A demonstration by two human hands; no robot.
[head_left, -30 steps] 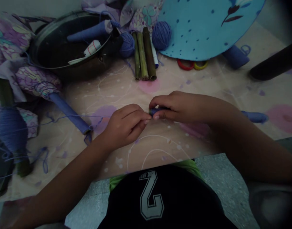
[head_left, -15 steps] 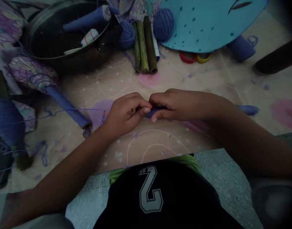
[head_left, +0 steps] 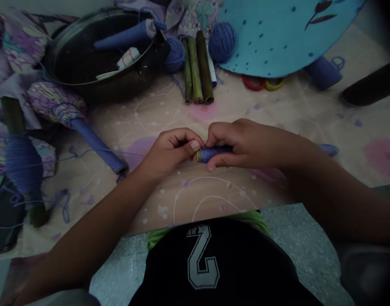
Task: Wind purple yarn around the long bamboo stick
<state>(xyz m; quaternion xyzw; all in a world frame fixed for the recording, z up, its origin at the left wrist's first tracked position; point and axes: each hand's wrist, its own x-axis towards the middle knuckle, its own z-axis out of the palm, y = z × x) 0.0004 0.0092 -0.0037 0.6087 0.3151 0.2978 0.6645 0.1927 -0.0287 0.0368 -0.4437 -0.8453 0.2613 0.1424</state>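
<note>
Between my hands lies a stick wound with blue-purple yarn [head_left: 210, 154], its bare greenish end pointing left. My right hand [head_left: 235, 142] is closed round the wound part, thumb below and fingers above. My left hand [head_left: 176, 148] pinches at the stick's bare end, thumb against forefinger, with the yarn going into its grip. That yarn strand [head_left: 128, 152] runs leftward across the table toward a yarn-wound stick spool [head_left: 23, 165]. Past my right forearm a rounded blue-purple end [head_left: 329, 149] shows; I cannot tell whether it belongs to the held stick.
A dark pot [head_left: 96, 85] holds a wrapped cone. Green-brown cut stems [head_left: 196, 70] lie by two yarn balls [head_left: 222, 42]. A blue dotted board [head_left: 278, 38] covers red-handled scissors or rings [head_left: 254, 83]. A wrapped tube [head_left: 97, 144] with floral cloth lies left; a dark rod [head_left: 370, 85] right.
The stick's bare greenish end and yarn windings now show between my hands, where fingers covered most of them before. The right hand has shifted slightly right, and the whole view has moved a little.
</note>
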